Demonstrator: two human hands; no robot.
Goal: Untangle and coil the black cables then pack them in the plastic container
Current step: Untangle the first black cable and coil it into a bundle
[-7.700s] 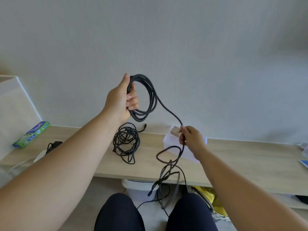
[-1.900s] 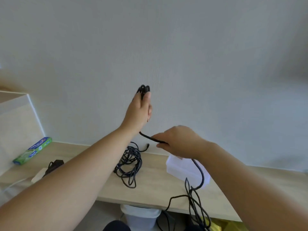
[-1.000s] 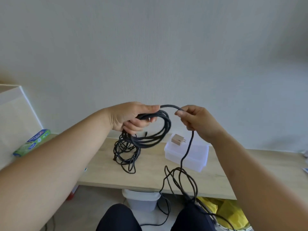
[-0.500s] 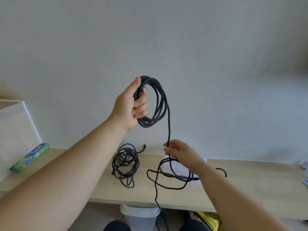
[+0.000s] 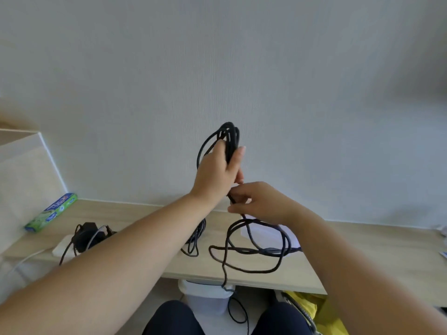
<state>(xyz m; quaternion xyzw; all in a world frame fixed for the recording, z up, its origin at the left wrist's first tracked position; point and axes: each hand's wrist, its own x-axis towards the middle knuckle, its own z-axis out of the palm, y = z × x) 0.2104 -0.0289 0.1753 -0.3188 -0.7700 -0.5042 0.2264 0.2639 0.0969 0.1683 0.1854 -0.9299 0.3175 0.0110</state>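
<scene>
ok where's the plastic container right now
In the head view the plastic container sits right of centre on the desk, below the right hand, with loose cable loops lying across it.

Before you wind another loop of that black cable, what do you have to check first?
1. Coil held firmly: ok, the left hand grips it.
2. Right hand has the loose cable: ok, it pinches it just below the left hand.
3. Loose cable untangled: not ok, its loops cross on the desk.
4. Cable's far end found: cannot tell, it drops over the desk edge.
5. Plastic container free: not ok, loops lie across it.
</scene>
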